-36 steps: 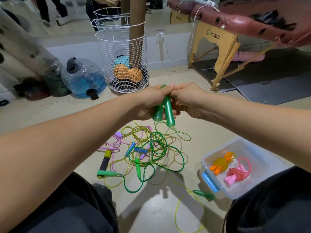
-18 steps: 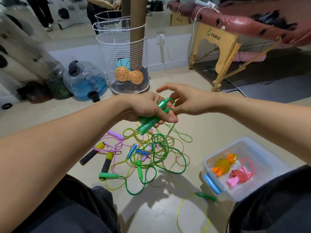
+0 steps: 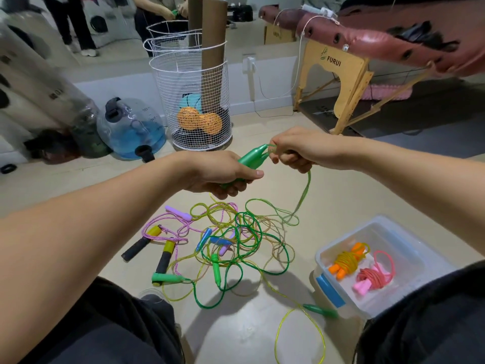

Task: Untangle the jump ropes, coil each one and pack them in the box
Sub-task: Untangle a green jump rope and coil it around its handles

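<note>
Green handles (image 3: 249, 160) are bunched in your left hand (image 3: 223, 172) as coil anchor; right hand (image 3: 294, 151) pinches their cord (image 3: 305, 185) above the floor tangle (image 3: 236, 240), ready to wrap.

Tangled jump ropes (image 3: 231, 245) sprawl mid-floor; two coiled ropes (image 3: 359, 269) lie inside the clear box (image 3: 409, 243) at right.

Beige floor (image 3: 341, 195) with tangled jump ropes (image 3: 231, 243), clear box (image 3: 399, 232), wire basket (image 3: 194, 101), perhaps a water jug (image 3: 131, 130).
</note>
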